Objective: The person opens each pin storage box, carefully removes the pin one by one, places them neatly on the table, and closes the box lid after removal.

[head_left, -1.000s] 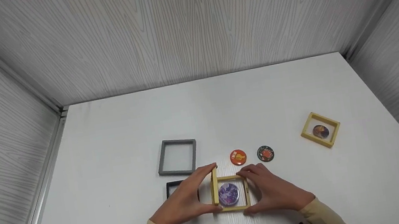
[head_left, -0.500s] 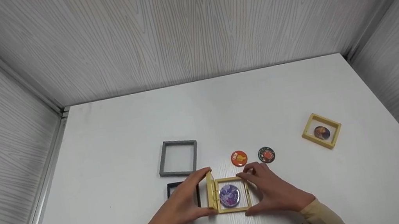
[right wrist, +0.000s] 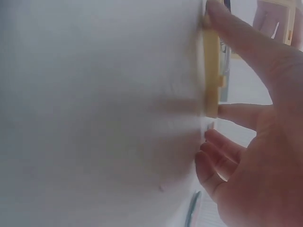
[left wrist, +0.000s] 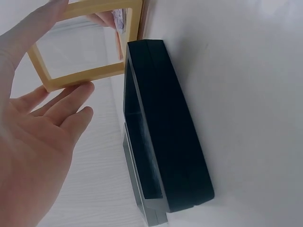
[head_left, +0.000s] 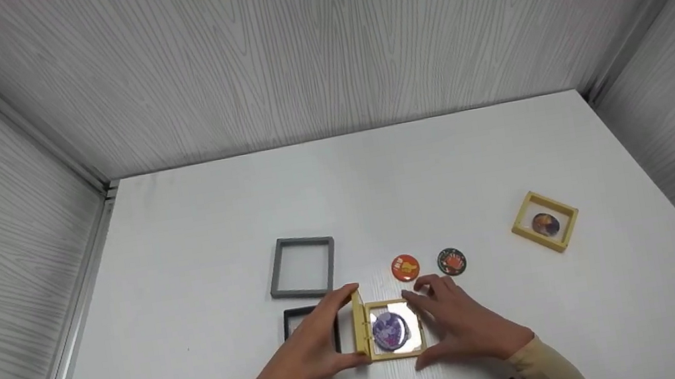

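A yellow hinged display frame (head_left: 361,335) lies spread on the table in front of me, its left half raised on edge. My left hand (head_left: 312,348) holds that raised half between thumb and fingers; the left wrist view shows the clear film within its yellow rim (left wrist: 90,75). On the film of the flat half rests a round purple badge (head_left: 390,331), with bright glare around it. My right hand (head_left: 468,325) grips the flat half at its right corners, thumb near and index finger far. In the right wrist view the frame's side edge (right wrist: 211,71) sits between them.
Left of the hands lie a black frame (head_left: 289,314), partly covered by the left hand, and a grey frame (head_left: 275,272). Beyond the right hand are an orange badge (head_left: 405,267) and a dark badge (head_left: 452,261). Another yellow frame (head_left: 545,222) holding a badge lies far right.
My left hand has swung the frame's raised half leftward, away from the flat half, uncovering the hinge. Glare now shows on the flat half's film. The right hand stays at the same corners.
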`<action>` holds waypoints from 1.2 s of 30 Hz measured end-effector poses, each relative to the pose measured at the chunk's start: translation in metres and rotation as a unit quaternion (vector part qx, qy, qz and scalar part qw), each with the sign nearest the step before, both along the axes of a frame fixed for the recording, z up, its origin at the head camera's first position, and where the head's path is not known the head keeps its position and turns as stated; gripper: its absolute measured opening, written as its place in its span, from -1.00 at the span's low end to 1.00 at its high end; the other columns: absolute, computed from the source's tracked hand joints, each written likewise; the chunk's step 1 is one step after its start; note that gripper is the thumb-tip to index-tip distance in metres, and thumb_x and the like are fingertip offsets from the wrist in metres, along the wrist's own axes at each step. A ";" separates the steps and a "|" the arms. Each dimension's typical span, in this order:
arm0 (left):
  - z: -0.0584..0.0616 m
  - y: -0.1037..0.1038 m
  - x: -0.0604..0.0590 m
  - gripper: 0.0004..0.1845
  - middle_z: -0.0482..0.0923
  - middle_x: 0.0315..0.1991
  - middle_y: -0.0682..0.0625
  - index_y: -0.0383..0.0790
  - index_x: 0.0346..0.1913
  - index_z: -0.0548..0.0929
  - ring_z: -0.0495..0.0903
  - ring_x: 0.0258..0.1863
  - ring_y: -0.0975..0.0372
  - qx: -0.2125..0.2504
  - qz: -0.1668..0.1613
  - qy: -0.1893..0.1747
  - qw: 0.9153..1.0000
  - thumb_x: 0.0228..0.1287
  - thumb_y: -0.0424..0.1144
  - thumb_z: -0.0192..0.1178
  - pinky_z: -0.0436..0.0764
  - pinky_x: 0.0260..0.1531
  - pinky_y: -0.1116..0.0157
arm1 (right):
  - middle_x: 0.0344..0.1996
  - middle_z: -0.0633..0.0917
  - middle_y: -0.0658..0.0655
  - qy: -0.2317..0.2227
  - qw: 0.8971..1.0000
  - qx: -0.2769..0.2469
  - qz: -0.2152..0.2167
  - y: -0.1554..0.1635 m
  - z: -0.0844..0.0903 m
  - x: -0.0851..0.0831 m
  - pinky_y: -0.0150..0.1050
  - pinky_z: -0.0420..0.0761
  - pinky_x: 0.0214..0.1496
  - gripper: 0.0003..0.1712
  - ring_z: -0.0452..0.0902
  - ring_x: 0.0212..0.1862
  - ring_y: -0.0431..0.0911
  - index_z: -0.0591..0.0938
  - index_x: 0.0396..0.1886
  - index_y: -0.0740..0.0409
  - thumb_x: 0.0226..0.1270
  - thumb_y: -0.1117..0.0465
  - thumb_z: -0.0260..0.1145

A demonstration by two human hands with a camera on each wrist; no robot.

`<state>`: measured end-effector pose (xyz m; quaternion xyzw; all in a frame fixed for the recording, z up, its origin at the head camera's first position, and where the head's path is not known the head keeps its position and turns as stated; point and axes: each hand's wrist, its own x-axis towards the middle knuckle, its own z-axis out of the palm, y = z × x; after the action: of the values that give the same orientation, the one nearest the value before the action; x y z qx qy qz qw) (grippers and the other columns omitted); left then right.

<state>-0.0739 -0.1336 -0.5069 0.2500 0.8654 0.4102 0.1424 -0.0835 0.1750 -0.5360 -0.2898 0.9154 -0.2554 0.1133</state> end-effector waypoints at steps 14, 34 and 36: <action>-0.005 0.004 0.000 0.16 0.26 0.64 0.11 0.11 0.68 0.13 0.30 0.62 0.15 -0.002 0.002 0.008 1.000 0.09 0.00 0.64 0.37 0.60 0.02 | 0.19 0.51 0.04 0.020 0.999 -0.002 0.046 -0.049 0.018 -0.005 -0.18 0.65 0.18 -0.40 0.44 0.15 -0.14 0.63 0.26 0.03 0.28 -0.03 0.55; -0.007 0.005 0.000 0.15 0.28 0.63 0.01 0.19 0.68 0.09 0.31 0.62 0.18 0.014 -0.014 0.021 1.000 0.14 0.03 0.61 0.38 0.59 0.04 | -0.04 0.57 0.02 0.029 0.997 0.006 0.067 -0.055 0.020 -0.004 -0.43 0.54 -0.05 -0.57 0.33 0.00 -0.19 0.71 0.05 0.10 0.21 0.11 0.58; -0.007 0.005 -0.001 0.15 0.27 0.64 0.02 0.20 0.69 0.08 0.30 0.62 0.18 0.013 -0.015 0.020 1.000 0.14 0.02 0.61 0.37 0.60 0.04 | -0.02 0.57 0.03 0.020 0.998 -0.001 0.060 -0.050 0.022 -0.004 -0.40 0.56 -0.03 -0.55 0.35 0.02 -0.18 0.71 0.07 0.11 0.20 0.11 0.58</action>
<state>-0.0744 -0.1288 -0.5138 0.2725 0.8588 0.4144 0.1282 -0.0875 0.1250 -0.5137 -0.3491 0.8983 -0.2433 0.1098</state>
